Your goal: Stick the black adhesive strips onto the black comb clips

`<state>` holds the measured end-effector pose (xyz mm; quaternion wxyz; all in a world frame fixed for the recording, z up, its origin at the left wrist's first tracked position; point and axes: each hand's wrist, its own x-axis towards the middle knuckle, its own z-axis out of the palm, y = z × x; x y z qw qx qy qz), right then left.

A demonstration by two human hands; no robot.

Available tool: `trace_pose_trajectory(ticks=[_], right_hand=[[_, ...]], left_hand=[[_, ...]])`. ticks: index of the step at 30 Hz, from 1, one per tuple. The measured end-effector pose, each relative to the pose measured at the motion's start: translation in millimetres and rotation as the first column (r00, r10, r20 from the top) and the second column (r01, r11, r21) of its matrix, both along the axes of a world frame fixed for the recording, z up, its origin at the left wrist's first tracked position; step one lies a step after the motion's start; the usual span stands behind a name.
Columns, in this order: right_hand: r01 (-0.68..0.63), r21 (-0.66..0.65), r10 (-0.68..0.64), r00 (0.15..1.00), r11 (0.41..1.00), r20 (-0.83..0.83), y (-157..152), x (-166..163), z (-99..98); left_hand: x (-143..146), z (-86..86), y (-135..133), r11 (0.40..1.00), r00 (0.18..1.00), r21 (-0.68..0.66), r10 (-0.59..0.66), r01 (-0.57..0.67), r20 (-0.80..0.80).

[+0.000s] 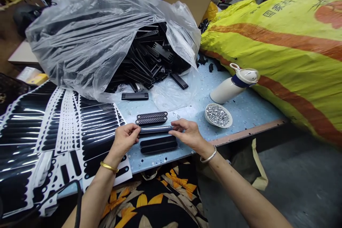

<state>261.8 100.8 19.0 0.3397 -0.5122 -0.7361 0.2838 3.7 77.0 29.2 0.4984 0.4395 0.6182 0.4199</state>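
A glossy dark strip (155, 130) with rounded ends stretches level between my two hands. Thumb and forefinger of my left hand (127, 137) pinch its left end. At the right end, my right hand (188, 133) holds it between thumb and fingertips. Just behind the strip lie two black bars with a textured pattern (151, 117), side by side. Nearer to me are two smooth black bars (159, 145), also side by side. Left of my left hand, white backing sheets with rows of glossy black strips (98, 128) overlap one another.
A clear plastic bag (88, 39) spills black plastic pieces (144, 60) at the back. On the right stand a bowl of small silvery parts (218, 115) and a tilted white bottle (227, 87). A large yellow sack (280, 46) leans over the table's right side.
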Motion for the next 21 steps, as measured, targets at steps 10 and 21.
trace_pose_trajectory(ticks=[10,21], right_hand=[[-0.136,0.014,0.133,0.985,0.991,0.109,7.2,-5.3,3.6],[-0.112,0.044,0.108,0.990,0.993,0.090,0.6,1.1,11.7]], left_hand=[[-0.9,0.4,-0.8,1.000,1.000,-0.001,-0.007,0.007,-0.010],[-4.1,-5.9,-6.7,0.993,0.975,0.103,-0.030,0.054,-0.222]])
